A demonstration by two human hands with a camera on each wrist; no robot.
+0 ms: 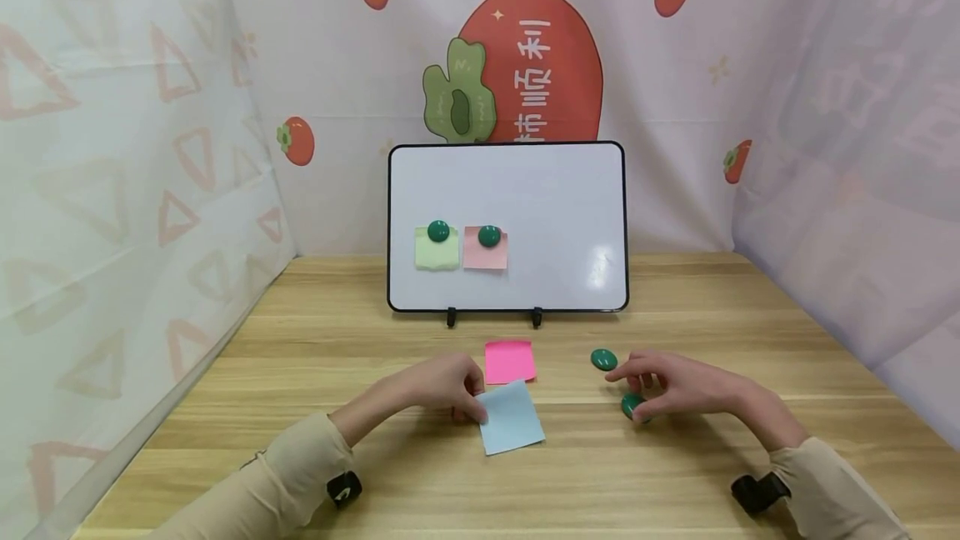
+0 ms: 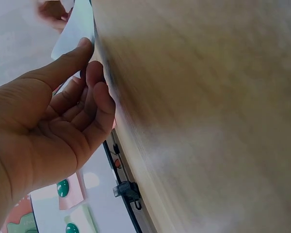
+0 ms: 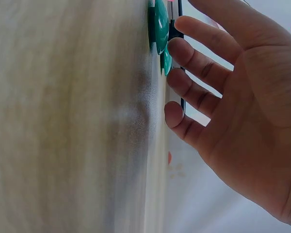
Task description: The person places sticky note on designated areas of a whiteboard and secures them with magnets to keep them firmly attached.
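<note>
Nearest the camera, a beige left sleeve (image 1: 247, 482) and right sleeve (image 1: 832, 482) run up to two bare hands above a wooden table (image 1: 600, 486), with a small black device at each cuff. The left hand (image 1: 442, 383) pinches a light blue note (image 1: 512, 421) by its edge, thumb on the upper face; the rest of the sheet sticks out to the right of the fingers, slightly turned. Just beyond the fingertips of that hand lies a bright pink note (image 1: 510, 361), its near edge partly covered by the blue one from the head view; whether the two touch, I cannot tell.

The right hand (image 1: 682, 382) is loosely spread, fingers a little bent and apart, with nothing gripped. Its thumb overlaps the near magnet (image 1: 631, 403), a round green one on the table; contact is hard to judge. The far magnet (image 1: 603, 359), also green, lies just past the index fingertip.

Ahead of both hands stands a whiteboard (image 1: 562, 190) on black feet. Straight ahead of the left hand it bears a pale green note (image 1: 437, 257), and right of that a pale pink note (image 1: 485, 257), each under a green magnet. Behind the board hangs a fruit-printed cloth (image 1: 675, 107).
</note>
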